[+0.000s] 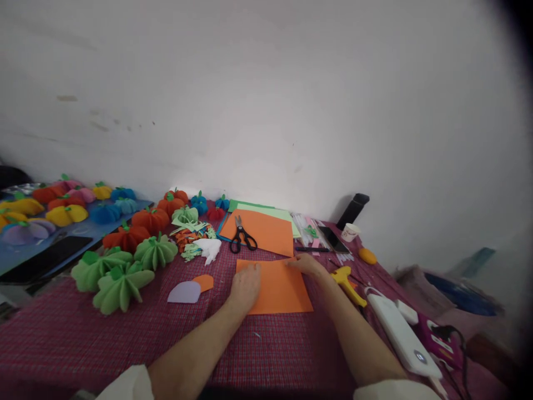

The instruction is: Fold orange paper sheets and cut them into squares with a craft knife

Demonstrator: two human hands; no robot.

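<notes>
Sheet [281,289]: orange, flat on the checked cloth [258,355], near center.
Left hand [246,286]: over the sheet's left side; grip cannot be told.
Right hand [308,264]: at its far right corner; whether pinching, cannot be told.
Beyond: black-handled scissors [240,229] on stacked paper [272,233].
Farther left: green paper pumpkins [120,288].

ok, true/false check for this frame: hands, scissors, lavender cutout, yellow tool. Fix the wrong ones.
1. Left hand and right hand both touch the front orange sheet. True.
2. The right hand holds the scissors. False: their blades lie on the rear orange sheet.
3. The lavender cutout lies left of the left hand. True.
4. The yellow tool lies left of the front orange sheet. False: it lies right of the right hand.
</notes>
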